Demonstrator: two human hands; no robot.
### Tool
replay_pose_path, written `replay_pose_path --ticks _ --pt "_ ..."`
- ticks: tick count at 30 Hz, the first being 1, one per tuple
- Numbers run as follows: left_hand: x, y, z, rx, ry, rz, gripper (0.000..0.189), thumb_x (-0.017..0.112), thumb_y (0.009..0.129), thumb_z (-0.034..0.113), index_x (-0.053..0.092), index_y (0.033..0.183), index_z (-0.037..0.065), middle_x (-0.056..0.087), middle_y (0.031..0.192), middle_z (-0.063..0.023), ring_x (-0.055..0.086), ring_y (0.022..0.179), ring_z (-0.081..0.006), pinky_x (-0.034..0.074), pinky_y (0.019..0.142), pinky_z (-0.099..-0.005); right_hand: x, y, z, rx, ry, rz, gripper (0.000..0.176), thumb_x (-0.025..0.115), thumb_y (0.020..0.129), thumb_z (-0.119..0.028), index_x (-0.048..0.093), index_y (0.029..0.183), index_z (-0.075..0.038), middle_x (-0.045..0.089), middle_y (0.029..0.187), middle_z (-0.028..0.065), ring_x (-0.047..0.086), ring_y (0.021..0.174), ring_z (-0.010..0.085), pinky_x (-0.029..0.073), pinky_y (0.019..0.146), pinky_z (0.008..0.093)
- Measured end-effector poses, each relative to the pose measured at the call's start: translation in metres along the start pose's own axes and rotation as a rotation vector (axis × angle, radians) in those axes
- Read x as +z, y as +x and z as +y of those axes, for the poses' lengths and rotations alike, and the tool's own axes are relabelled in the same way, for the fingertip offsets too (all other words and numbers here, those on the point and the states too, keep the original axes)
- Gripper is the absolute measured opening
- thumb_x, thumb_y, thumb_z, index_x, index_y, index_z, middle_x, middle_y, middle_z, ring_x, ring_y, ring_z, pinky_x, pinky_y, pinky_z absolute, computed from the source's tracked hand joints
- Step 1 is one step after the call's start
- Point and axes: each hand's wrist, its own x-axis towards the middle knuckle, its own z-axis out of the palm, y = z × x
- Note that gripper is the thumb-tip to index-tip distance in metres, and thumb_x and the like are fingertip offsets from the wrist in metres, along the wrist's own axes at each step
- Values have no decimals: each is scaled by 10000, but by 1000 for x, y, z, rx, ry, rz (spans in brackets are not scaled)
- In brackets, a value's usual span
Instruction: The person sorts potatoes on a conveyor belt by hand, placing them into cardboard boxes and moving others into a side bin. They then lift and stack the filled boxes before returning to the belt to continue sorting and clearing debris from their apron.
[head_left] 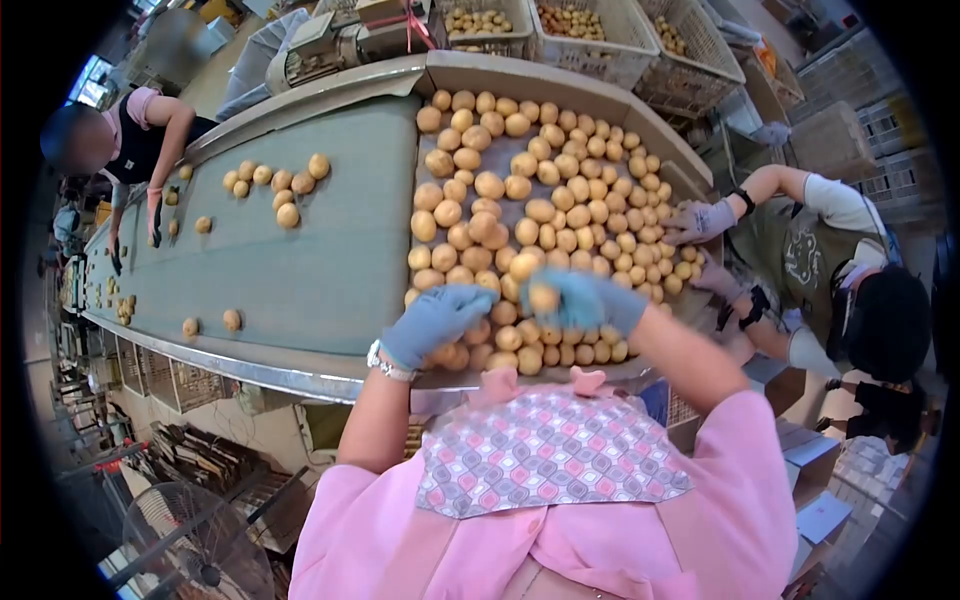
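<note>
Many round yellow-brown fruits or potatoes lie crowded on a sorting surface at the end of a green conveyor belt. My left hand, in a blue-grey glove, is over the near left part of the pile, fingers curled; what lies under its fingers is hidden. To its right my right hand, gloved the same way and blurred by motion, holds one round piece at its fingertips above the pile. The hands are a short way apart.
A co-worker at the right has gloved hands at the pile's right edge. Another person reaches over the belt at the far left. Crates of produce stand behind the metal rim. A fan is at lower left.
</note>
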Motion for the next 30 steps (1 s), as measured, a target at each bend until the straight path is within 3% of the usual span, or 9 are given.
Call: replay_pose_path --ticks 4,6,8,14,16,20,23,29,30 --pt "-4 6 24 -331 -433 337 372 595 1082 238 673 1397 56 763 1045 -56 728 924 -159 591 814 -309 47 3 -176 -986 27 -11 486 496 1138 -335 527 1459 29 618 1443 192 654 1298 315 579 1071 402" --pt "-14 7 8 -229 -20 517 427 571 1088 213 590 1479 42 719 1250 -124 679 1137 -207 554 954 -368 68 6 -175 -1106 -195 285 443 520 1129 -255 524 1483 12 585 1481 170 648 1293 304 551 1083 399" --pt "-22 4 -1 -169 317 768 454 553 1093 194 546 1512 20 669 1368 -159 630 1247 -236 515 1038 -397 90 9 -136 -1128 -648 631 449 534 1118 -242 522 1501 -8 585 1480 156 633 1306 299 525 1102 410" --pt "-50 -6 5 -155 69 1183 470 539 1076 136 518 1514 -32 594 1472 -174 575 1322 -272 440 1134 -410 106 47 -15 -1178 -1628 194 506 706 958 -205 594 1430 -60 632 1376 174 639 1210 342 515 1073 426" --pt "-47 -3 11 -137 -11 1170 443 549 1063 119 544 1476 -41 603 1466 -185 575 1339 -294 438 1148 -429 104 53 -14 -1180 -1732 183 427 715 928 -189 636 1334 -83 667 1280 137 657 1121 324 531 990 434" --pt "-45 2 16 -122 -61 1188 409 541 1059 90 571 1445 -41 613 1459 -176 581 1342 -281 445 1145 -419 101 82 -99 -1293 -1649 630 191 652 942 -162 691 1127 -144 718 1062 28 672 921 253 533 779 430" --pt "-45 8 22 -120 -150 1190 408 528 1064 73 572 1454 -37 627 1443 -162 591 1324 -260 455 1125 -402 70 137 -121 -877 -1918 936 119 659 931 -117 721 1027 -149 733 1002 67 727 984 274 590 786 421" --pt "-42 7 17 -158 -151 1097 394 513 1093 115 595 1443 -45 650 1398 -148 606 1279 -215 458 1113 -376 91 170 -132 -442 -2098 965 165 653 934 -129 776 1040 -160 729 1144 64 747 1035 229 585 821 380" --pt "-43 7 15 -160 -120 1083 392 516 1093 117 597 1442 -44 651 1394 -149 609 1273 -214 462 1107 -376 82 168 -135 -652 -1992 919 158 648 932 -120 763 1036 -152 722 1141 69 745 1024 226 583 817 374"
